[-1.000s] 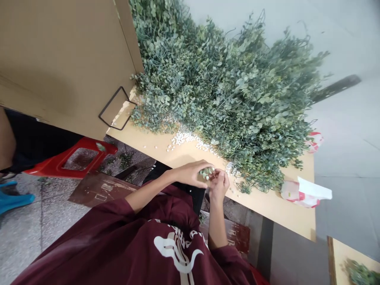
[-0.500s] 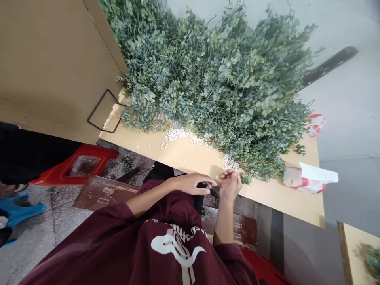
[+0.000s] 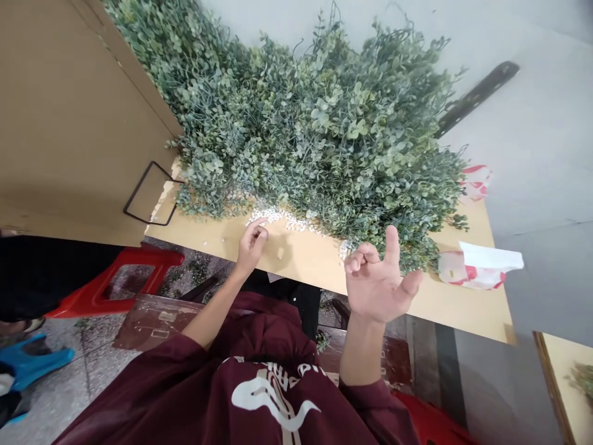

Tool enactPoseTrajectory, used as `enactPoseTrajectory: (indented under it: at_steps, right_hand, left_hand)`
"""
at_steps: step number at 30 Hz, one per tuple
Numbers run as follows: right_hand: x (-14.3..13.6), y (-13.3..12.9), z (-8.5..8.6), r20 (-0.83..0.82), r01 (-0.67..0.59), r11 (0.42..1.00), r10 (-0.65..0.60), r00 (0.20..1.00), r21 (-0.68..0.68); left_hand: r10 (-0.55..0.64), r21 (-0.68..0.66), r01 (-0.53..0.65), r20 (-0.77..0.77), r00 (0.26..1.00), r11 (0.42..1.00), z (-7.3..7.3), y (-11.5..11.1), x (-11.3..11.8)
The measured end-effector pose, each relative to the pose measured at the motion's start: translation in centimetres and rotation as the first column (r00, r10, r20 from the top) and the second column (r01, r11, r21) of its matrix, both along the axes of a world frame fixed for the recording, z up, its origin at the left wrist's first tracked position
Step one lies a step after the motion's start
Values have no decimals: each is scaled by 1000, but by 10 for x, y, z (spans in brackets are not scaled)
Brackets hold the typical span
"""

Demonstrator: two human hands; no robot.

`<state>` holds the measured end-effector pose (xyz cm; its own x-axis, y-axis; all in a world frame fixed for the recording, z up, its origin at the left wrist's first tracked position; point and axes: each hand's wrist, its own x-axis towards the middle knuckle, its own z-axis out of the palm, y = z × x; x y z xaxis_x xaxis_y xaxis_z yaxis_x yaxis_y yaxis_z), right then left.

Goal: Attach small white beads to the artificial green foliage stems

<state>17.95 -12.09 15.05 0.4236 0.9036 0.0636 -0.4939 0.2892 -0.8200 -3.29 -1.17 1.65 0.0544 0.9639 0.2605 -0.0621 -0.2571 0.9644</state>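
My left hand (image 3: 252,247) is at the front edge of a heap of small white pieces (image 3: 278,216) on the table. Its fingertips are pressed together, and whatever may be between them is too small to make out. My right hand (image 3: 377,284) is raised over the table's near edge, palm facing up. Its index finger and thumb stretch apart, while the other fingers curl loosely; I see nothing held. Behind both hands lies a large pile of green artificial leaf sprigs (image 3: 296,123), with a smaller cluster of white pieces (image 3: 345,248) at its front, near my right hand.
A big cardboard box (image 3: 69,123) stands at the left, beside a black wire frame (image 3: 151,191). A red-and-white plastic packet (image 3: 472,266) lies on the table (image 3: 482,315) at right. Red stools (image 3: 157,259) and a brown bench (image 3: 143,324) are below. Someone's dark-clothed leg shows at left.
My left hand has moved away from my right hand, left and forward to the white pieces. The right hand has risen and unfolded its index finger and thumb. The view has shifted slightly.
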Motion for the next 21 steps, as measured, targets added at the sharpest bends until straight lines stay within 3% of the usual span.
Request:
enactPoseTrajectory:
  at_steps: [3,16,21]
  right_hand:
    - [-6,4,8,-42,-52,998,53,998,16]
    - [-29,9,36,50,-31,998,33,998,-56]
    - [-31,0,56,-102,-75,996,79,992,45]
  left_hand:
    - [91,-64,-89,33,995,994,-3,3,1]
    - [123,-111,-110,119,985,988,-7,5,0]
    - [135,-91,-126,106,985,988,-9,4,-1]
